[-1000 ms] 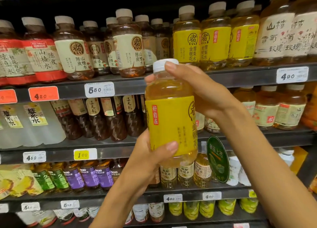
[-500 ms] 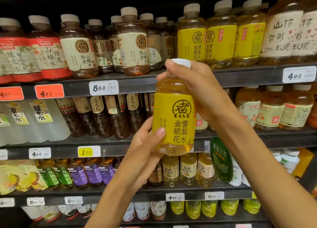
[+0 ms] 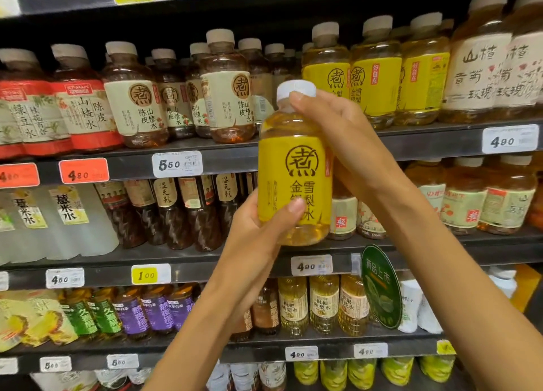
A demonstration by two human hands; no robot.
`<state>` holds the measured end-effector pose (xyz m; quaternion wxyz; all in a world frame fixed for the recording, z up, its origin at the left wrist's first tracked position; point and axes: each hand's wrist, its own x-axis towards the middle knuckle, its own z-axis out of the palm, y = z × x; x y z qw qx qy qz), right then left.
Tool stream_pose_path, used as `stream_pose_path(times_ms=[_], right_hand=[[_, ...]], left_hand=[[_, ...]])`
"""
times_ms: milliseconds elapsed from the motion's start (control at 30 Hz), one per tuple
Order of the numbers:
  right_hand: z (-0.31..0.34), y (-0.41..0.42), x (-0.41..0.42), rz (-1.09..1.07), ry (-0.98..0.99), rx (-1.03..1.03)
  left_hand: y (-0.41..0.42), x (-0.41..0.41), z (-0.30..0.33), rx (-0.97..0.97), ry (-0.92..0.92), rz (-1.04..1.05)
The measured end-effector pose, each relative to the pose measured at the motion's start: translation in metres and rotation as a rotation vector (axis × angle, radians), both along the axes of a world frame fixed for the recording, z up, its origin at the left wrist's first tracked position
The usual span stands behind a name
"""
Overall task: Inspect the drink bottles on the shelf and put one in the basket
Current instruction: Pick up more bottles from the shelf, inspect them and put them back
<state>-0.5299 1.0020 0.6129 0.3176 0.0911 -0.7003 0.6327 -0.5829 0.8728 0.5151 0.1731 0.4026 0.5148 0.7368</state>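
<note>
Head view takes in a tall shelf of drinks, row upon row, with price tags along each edge. One bottle with a yellow label and a white cap is off the shelf and held upright in front of it, label facing the camera. So the picking part looks done and the inspecting is under way; the basket is nowhere in sight (perhaps below the frame), so dropping the bottle in it is what remains. The right hand wraps the bottle's upper half from the right side and behind, a fingertip pressed against the cap. The left hand cups the lower part from the left, its thumb lying across the bottom of the label. Both hands grip the bottle, which sits between them.
</note>
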Motion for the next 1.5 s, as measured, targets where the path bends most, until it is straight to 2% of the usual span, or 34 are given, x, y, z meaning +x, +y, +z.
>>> stream_pose_path(times_ms=[333,633,900,1067,1167,1300,1500], right_hand=[[0.049,0.016,-0.046,-0.199,0.214,0.035],[0.06,0.031,-0.078,-0.274,0.327,0.103],[0.049,0.033,-0.097,-0.606,0.524,0.389],[0.052,0.039,-0.113,-0.836,0.476,0.543],[0.048,0.045,-0.121,-0.999,0.417,0.685],[0.037,0.051,-0.124,-1.084,0.4,0.837],[0.034,0.056,-0.121,-1.112,0.4,0.898]], left_hand=[[0.036,-0.047,0.061,0.022,0.291,0.264],[0.053,-0.074,0.072,0.058,0.462,0.397],[0.064,-0.086,0.072,-0.049,0.584,0.509],[0.073,-0.08,0.07,-0.117,0.66,0.764],[0.079,-0.078,0.068,-0.152,0.772,0.88],[0.086,-0.083,0.066,-0.21,0.844,0.974],[0.091,-0.082,0.067,-0.431,1.009,1.214]])
